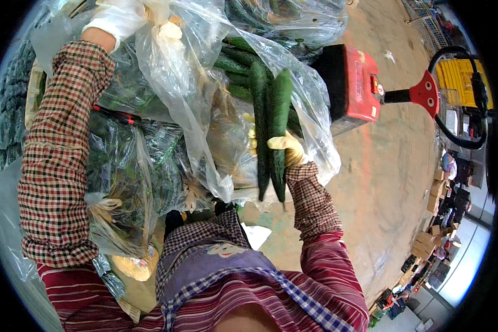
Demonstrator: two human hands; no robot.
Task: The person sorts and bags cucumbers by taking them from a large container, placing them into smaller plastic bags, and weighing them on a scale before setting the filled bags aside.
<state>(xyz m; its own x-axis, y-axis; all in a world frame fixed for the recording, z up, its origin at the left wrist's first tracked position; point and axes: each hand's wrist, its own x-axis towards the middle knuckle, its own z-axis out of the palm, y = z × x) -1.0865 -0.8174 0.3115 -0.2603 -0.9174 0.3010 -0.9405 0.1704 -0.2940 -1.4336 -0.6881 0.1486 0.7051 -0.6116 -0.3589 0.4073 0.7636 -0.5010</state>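
My right hand (289,148), in a cream glove, is closed around two long dark green cucumbers (270,122) held side by side, nearly upright in view. Behind them more cucumbers (237,62) lie inside an opened clear plastic bag (171,83). At the top left my left hand (118,21), in a white glove, is closed at the gathered edge of that bag. Its fingertips are partly out of sight. Checked sleeve covers are on both forearms.
Several other plastic-wrapped bags of cucumbers (160,160) surround the opened one. To the right stands a red and black pallet truck (354,83) with a looped handle. Cardboard boxes (426,243) and a yellow crate (462,83) line the far right.
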